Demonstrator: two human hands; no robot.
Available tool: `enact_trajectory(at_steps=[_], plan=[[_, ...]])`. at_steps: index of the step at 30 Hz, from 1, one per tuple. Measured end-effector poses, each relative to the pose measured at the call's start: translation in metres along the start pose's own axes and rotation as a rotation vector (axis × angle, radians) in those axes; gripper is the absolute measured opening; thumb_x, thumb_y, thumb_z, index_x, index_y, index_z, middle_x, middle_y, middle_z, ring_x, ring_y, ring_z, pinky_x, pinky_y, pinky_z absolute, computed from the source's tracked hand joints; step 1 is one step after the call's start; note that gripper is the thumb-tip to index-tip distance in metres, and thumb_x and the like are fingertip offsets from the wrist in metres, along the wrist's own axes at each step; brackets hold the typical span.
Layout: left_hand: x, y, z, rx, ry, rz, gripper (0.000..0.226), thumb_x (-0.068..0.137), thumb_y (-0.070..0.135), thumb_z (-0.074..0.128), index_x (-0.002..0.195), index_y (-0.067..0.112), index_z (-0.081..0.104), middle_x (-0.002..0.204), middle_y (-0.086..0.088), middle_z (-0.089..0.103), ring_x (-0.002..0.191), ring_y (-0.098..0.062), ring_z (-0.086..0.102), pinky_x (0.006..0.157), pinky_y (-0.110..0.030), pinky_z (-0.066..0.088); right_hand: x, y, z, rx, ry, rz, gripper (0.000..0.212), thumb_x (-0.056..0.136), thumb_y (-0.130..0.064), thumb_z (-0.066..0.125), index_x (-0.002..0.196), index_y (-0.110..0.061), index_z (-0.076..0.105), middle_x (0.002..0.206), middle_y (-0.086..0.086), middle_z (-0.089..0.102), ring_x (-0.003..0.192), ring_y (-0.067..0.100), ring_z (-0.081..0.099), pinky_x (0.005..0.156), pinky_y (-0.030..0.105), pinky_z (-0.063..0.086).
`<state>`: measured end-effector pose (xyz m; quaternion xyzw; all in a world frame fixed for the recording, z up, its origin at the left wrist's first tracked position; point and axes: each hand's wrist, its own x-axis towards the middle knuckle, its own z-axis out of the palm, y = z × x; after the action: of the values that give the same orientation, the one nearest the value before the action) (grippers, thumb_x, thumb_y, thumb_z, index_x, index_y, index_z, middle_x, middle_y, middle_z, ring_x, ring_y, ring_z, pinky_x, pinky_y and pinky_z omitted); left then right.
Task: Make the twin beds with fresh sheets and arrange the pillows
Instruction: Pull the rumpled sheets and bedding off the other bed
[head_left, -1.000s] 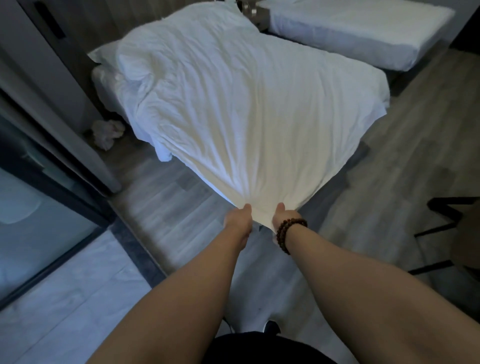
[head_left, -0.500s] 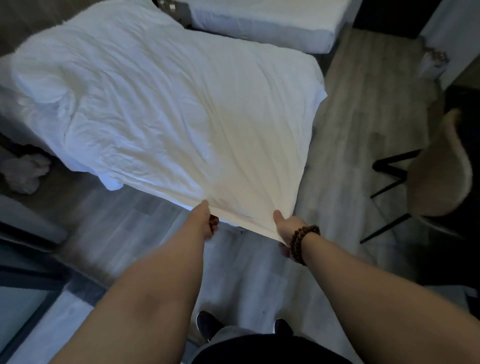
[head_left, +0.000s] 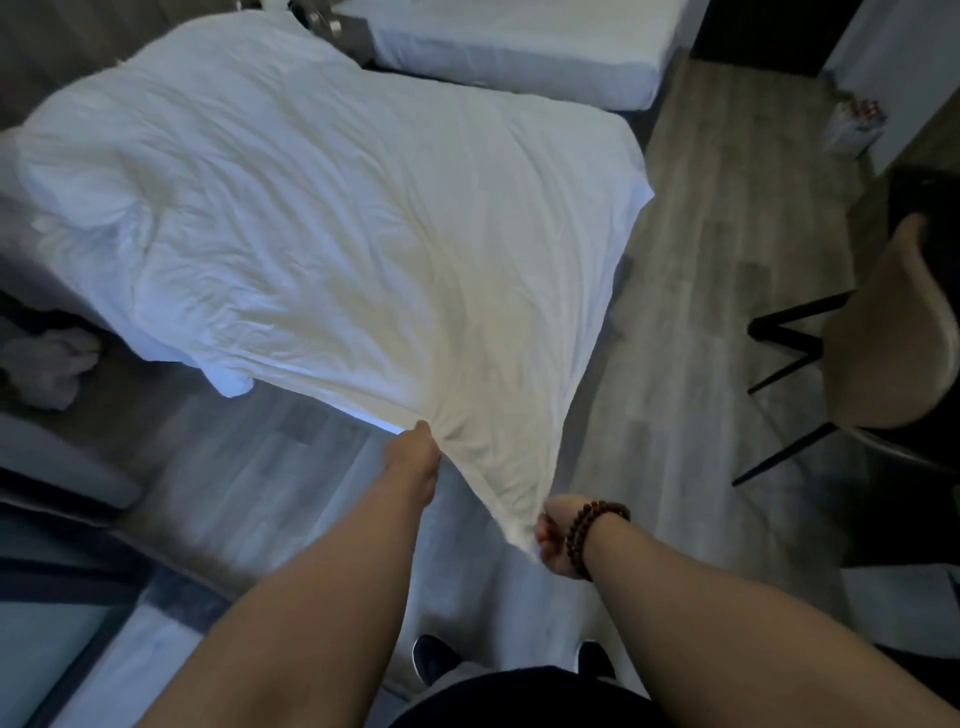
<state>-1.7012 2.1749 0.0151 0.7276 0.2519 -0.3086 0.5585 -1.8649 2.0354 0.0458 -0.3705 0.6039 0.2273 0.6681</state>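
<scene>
Head view: both hands hold a white sheet by its near corner at the foot of a bed.
The left hand, at 6 o'clock, grips the sheet's edge, its fingers curled under the cloth. The right hand, wearing a bead bracelet, pinches the corner tip at 5 o'clock. The sheet stretches toward 11 o'clock, draped and wrinkled over the near bed. A second bed lies at 12 o'clock, a chair at 3 o'clock and a crumpled cloth on the floor at 9 o'clock.
</scene>
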Motion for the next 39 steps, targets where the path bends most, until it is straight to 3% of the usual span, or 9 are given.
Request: enact_trajectory(at_steps=[4,8,10,13,17,22,25,28,39], plan=[[0.000,-0.001,-0.006,-0.024,0.002,0.014,0.031,0.098,0.031,0.047,0.078,0.008,0.051,0.065,-0.010,0.051,0.047,-0.019,0.039,0.046,-0.022,0.032,-0.002,0.003,0.051,0.071,-0.183,0.070,0.049,0.106,-0.039,0.031,0.068,-0.013,0.049,0.053,-0.002,0.040,0.043,0.012,0.039,0.045,0.021,0.028],[0.002,0.006,-0.020,0.027,-0.060,0.066,0.037,0.101,0.032,0.046,0.071,0.010,0.049,0.055,-0.004,0.048,0.044,-0.018,0.036,0.047,-0.025,0.031,-0.005,-0.008,0.093,0.114,-0.341,0.069,0.086,0.089,-0.080,0.020,0.114,-0.009,0.061,0.111,0.006,0.062,0.060,0.017,0.042,0.053,0.026,0.032],[0.005,0.011,-0.028,0.079,-0.092,0.085,0.039,0.101,0.034,0.044,0.070,0.011,0.046,0.053,-0.003,0.044,0.043,-0.018,0.034,0.047,-0.026,0.030,-0.009,-0.015,0.112,0.180,-0.352,0.051,0.083,0.087,-0.083,0.022,0.112,-0.014,0.059,0.116,0.007,0.063,0.060,0.018,0.042,0.054,0.029,0.034],[0.006,0.018,-0.033,0.075,-0.107,0.095,0.033,0.100,0.031,0.045,0.073,0.011,0.045,0.056,-0.003,0.042,0.046,-0.016,0.032,0.046,-0.026,0.029,-0.005,-0.028,0.139,0.408,-0.227,-0.069,0.059,0.098,-0.061,0.039,0.118,-0.010,0.061,0.089,0.001,0.065,0.069,0.017,0.055,0.057,0.029,0.042],[0.011,0.023,-0.033,0.053,-0.107,0.093,0.028,0.098,0.029,0.045,0.076,0.013,0.046,0.056,-0.001,0.041,0.048,-0.015,0.032,0.045,-0.025,0.029,-0.010,-0.038,0.147,0.541,-0.153,-0.183,0.026,0.102,-0.030,0.049,0.107,-0.009,0.063,0.089,0.005,0.068,0.079,0.016,0.064,0.062,0.025,0.050],[0.014,0.027,-0.019,-0.037,-0.116,-0.031,0.020,0.095,0.021,0.050,0.079,0.014,0.058,0.069,-0.004,0.054,0.054,-0.015,0.044,0.051,-0.025,0.036,-0.014,-0.042,0.130,0.400,-0.177,-0.228,0.024,0.104,-0.023,0.047,0.108,-0.005,0.064,0.083,0.008,0.069,0.073,0.018,0.065,0.048,0.026,0.042],[0.020,0.034,-0.010,-0.129,-0.124,-0.104,0.014,0.091,0.018,0.049,0.084,0.016,0.061,0.069,-0.001,0.055,0.054,-0.014,0.049,0.047,-0.022,0.036,-0.016,-0.046,0.118,0.381,-0.139,-0.237,0.019,0.103,-0.019,0.049,0.092,-0.007,0.061,0.072,0.005,0.066,0.064,0.015,0.061,0.051,0.026,0.035],[0.031,0.051,-0.017,-0.197,-0.076,-0.127,0.013,0.092,0.022,0.049,0.081,0.021,0.056,0.063,0.002,0.049,0.049,-0.014,0.043,0.043,-0.020,0.031,-0.017,-0.049,0.106,0.394,-0.119,-0.240,0.017,0.100,-0.021,0.051,0.096,-0.008,0.062,0.067,0.003,0.067,0.065,0.016,0.063,0.055,0.026,0.036],[0.147,0.117,-0.091,-0.130,-0.186,-0.282,0.038,0.104,0.029,0.039,0.067,0.022,0.038,0.043,0.005,0.037,0.031,-0.010,0.031,0.041,-0.018,0.018,-0.008,-0.067,0.148,0.758,0.198,-0.317,0.013,0.085,-0.014,0.050,0.092,-0.009,0.061,0.058,0.006,0.061,0.045,0.018,0.057,0.049,0.024,0.036]])
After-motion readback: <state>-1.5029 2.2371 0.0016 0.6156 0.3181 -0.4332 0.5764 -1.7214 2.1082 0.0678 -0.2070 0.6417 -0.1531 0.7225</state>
